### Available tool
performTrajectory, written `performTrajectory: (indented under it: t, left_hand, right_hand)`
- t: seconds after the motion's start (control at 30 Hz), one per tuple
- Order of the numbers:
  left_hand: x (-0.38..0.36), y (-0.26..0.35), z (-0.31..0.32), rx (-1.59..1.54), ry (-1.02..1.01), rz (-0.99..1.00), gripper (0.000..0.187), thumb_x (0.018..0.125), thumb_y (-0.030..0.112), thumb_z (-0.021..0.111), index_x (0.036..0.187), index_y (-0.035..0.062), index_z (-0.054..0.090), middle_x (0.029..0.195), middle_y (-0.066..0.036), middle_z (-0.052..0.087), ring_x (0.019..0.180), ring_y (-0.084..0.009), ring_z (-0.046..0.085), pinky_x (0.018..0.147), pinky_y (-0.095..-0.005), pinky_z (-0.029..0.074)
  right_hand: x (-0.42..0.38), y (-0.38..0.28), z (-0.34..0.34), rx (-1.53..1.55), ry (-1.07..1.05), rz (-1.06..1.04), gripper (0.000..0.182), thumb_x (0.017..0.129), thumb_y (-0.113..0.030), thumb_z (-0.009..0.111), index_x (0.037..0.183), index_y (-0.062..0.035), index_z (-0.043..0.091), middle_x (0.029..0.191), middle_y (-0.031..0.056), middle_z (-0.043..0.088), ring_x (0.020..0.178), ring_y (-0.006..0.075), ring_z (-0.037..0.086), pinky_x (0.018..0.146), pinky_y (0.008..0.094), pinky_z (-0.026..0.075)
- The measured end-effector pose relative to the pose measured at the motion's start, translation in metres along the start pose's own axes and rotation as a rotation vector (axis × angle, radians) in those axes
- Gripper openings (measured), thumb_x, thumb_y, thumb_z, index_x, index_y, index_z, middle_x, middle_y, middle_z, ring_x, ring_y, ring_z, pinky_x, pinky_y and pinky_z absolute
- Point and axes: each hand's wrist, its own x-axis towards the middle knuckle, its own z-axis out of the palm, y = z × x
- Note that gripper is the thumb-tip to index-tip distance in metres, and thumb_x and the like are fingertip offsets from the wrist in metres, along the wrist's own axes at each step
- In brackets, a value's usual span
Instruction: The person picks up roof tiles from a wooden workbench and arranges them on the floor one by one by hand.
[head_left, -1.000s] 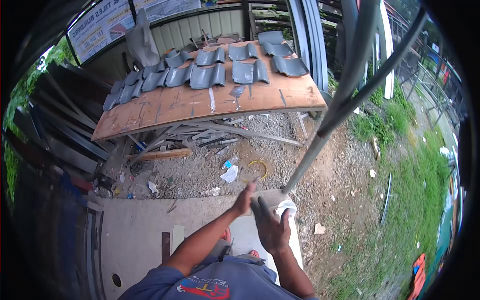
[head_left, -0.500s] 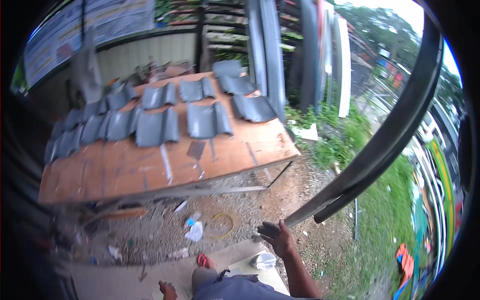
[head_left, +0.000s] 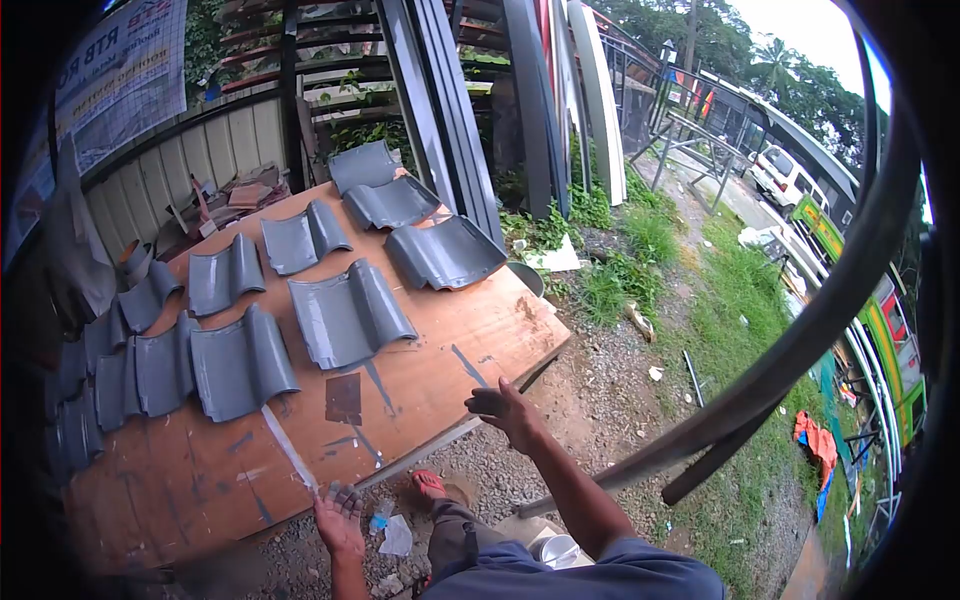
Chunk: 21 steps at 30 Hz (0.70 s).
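Grey curved roof tiles lie in rows on a paint-marked plywood table. My left hand is at the table's near edge, fingers spread and holding nothing. Farther right, my right hand is raised near the table's right front edge, its fingers stretched out, also without anything in it. The tile in the front row and a dark square patch on the wood are beyond my hands. At the right back corner sits another tile.
A dark post curves through the right side of the view. Long metal profiles lean behind the table. A white bucket stands beside my leg. Gravel and grass lie to the right, with an orange cloth.
The view has moved closer to the table and swung right. Both hands have come up and forward; the left is now at the table edge. The tiles appear in the same arrangement.
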Motion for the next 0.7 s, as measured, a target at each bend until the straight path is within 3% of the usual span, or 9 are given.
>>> performTrajectory:
  t: [0.23, 0.33, 0.47, 0.53, 0.6, 0.63, 0.7]
  left_hand:
    - [0.153, 0.000, 0.027, -0.163, 0.141, 0.027, 0.061, 0.098, 0.050, 0.045, 0.133, 0.0015, 0.047, 0.123, -0.016, 0.056, 0.112, -0.0270, 0.054, 0.102, -0.0389, 0.041]
    - [0.221, 0.007, 0.058, -0.083, 0.224, 0.033, 0.064, 0.099, 0.050, 0.042, 0.139, 0.0010, 0.043, 0.130, -0.017, 0.053, 0.119, -0.0284, 0.051, 0.108, -0.0402, 0.037]
    - [0.319, 0.026, 0.072, 0.228, 0.331, 0.127, 0.069, 0.099, 0.053, 0.039, 0.144, 0.0009, 0.039, 0.140, -0.019, 0.047, 0.131, -0.0306, 0.044, 0.115, -0.0423, 0.027]
    - [0.361, 0.042, 0.070, 0.328, 0.376, 0.154, 0.070, 0.099, 0.054, 0.038, 0.145, 0.0011, 0.037, 0.144, -0.020, 0.044, 0.134, -0.0312, 0.040, 0.116, -0.0428, 0.024]
    - [0.402, 0.069, 0.070, 0.490, 0.276, 0.164, 0.076, 0.098, 0.059, 0.036, 0.148, 0.0017, 0.033, 0.149, -0.020, 0.039, 0.138, -0.0333, 0.035, 0.117, -0.0440, 0.022]
    - [0.421, 0.082, 0.074, 0.494, 0.287, 0.156, 0.076, 0.098, 0.059, 0.036, 0.148, 0.0017, 0.033, 0.149, -0.020, 0.039, 0.138, -0.0333, 0.035, 0.117, -0.0440, 0.022]
    - [0.446, 0.106, 0.086, 0.479, 0.204, -0.066, 0.082, 0.096, 0.064, 0.034, 0.150, 0.0026, 0.030, 0.151, -0.019, 0.036, 0.140, -0.0341, 0.032, 0.117, -0.0448, 0.021]
  right_hand:
    - [0.242, -0.056, 0.013, -0.138, -0.064, -0.049, 0.080, 0.096, -0.065, 0.035, 0.133, 0.0030, 0.053, 0.126, 0.0197, 0.062, 0.123, 0.0287, 0.054, 0.108, 0.0439, 0.031]
    - [0.353, -0.088, 0.024, -0.202, -0.080, -0.063, 0.077, 0.095, -0.065, 0.039, 0.131, 0.0014, 0.055, 0.120, 0.0170, 0.066, 0.120, 0.0268, 0.057, 0.108, 0.0432, 0.032]
    - [0.491, -0.116, 0.054, -0.340, -0.127, -0.029, 0.080, 0.092, -0.069, 0.043, 0.130, 0.0005, 0.056, 0.116, 0.0139, 0.068, 0.118, 0.0247, 0.057, 0.107, 0.0435, 0.032]
    - [0.538, -0.124, 0.076, -0.520, -0.038, -0.038, 0.080, 0.092, -0.068, 0.043, 0.120, 0.0046, 0.061, 0.113, 0.0168, 0.068, 0.112, 0.0261, 0.060, 0.103, 0.0396, 0.038]
    - [0.598, -0.108, 0.074, -0.557, -0.094, 0.010, 0.083, 0.092, -0.069, 0.043, 0.121, 0.0068, 0.061, 0.113, 0.0192, 0.068, 0.113, 0.0279, 0.060, 0.104, 0.0401, 0.038]
    - [0.624, -0.101, 0.074, -0.592, -0.147, 0.031, 0.086, 0.091, -0.070, 0.043, 0.121, 0.0090, 0.060, 0.113, 0.0216, 0.067, 0.113, 0.0297, 0.059, 0.104, 0.0406, 0.038]
    - [0.660, -0.089, 0.076, -0.647, -0.147, 0.057, 0.090, 0.091, -0.071, 0.042, 0.122, 0.0120, 0.059, 0.114, 0.0254, 0.066, 0.113, 0.0318, 0.059, 0.106, 0.0421, 0.038]
